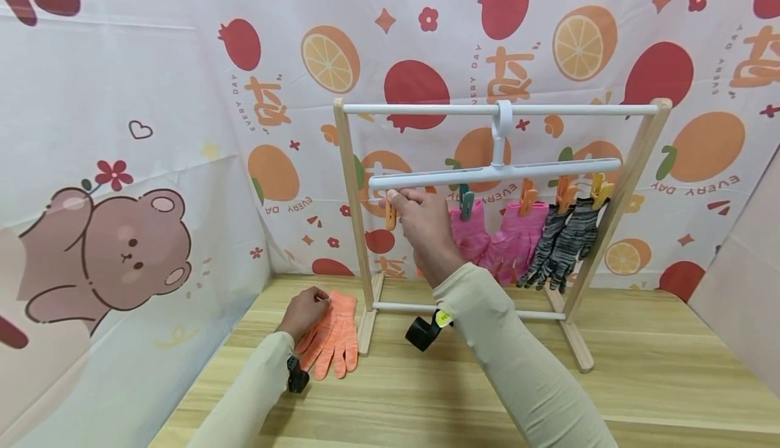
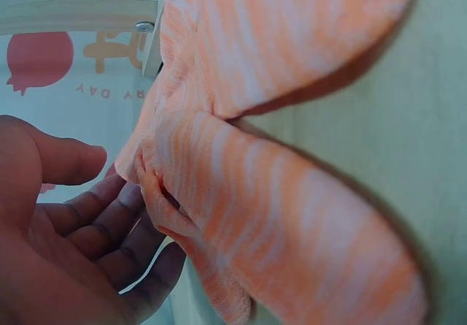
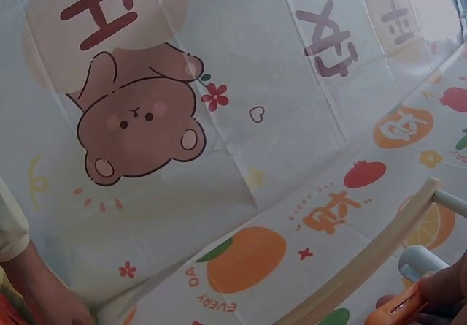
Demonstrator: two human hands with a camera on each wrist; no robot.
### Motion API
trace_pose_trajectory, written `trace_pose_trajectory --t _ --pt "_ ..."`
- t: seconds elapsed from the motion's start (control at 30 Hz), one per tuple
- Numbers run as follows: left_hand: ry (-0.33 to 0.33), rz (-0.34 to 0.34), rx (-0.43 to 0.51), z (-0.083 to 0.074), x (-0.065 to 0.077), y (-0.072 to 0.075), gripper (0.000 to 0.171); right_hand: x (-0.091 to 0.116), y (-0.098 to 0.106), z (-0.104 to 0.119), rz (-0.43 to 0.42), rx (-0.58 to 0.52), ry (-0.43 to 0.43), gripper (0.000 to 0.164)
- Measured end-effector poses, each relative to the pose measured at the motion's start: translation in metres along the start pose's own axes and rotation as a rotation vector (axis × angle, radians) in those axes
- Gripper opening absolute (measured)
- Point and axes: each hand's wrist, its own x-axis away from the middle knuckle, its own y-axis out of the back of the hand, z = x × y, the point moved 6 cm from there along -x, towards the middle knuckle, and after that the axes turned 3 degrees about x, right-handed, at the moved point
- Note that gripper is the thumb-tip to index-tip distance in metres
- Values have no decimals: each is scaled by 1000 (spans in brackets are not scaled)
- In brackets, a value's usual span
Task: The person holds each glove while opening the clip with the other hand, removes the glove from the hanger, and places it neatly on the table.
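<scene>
In the head view, my left hand is at the side of an orange striped glove lying on the table. Its fingertips meet the glove's edge in the left wrist view, while the thumb stands apart from the fabric. My right hand pinches an orange clothespin just below the left end of a white hanger. Farther right along this hanger, a green clothespin and an orange-red one hold pink gloves. Grey-black gloves hang from orange and yellow clothespins at the right end.
A wooden rack with white rods carries the hanger by its hook. Its feet stand on the wood-grain table. Printed cloth covers the walls behind and at the left.
</scene>
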Motion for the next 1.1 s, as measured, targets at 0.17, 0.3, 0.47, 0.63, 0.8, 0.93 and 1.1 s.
trace_pose_trajectory --t 0.17,0.3,0.47,0.63,0.8,0.93,1.1 --pt "-10 0 -7 -1 2 2 25 0 0 1 1 -13 -5 23" --pt "-22 -2 -25 -1 4 3 25 0 -2 1 10 -17 -1 24" --pt "-25 -3 -41 0 5 3 25 0 -2 2 12 -11 9 24" --pt "-24 0 -29 -1 7 4 24 -1 -2 2 21 -2 20 23" --pt "-25 2 -31 -1 9 5 25 -1 -2 1 14 5 5 24" --pt "-22 4 -44 1 9 5 25 -1 -2 1 10 5 2 23" --pt "-29 5 -61 2 9 5 25 -1 -2 1 24 -21 9 23"
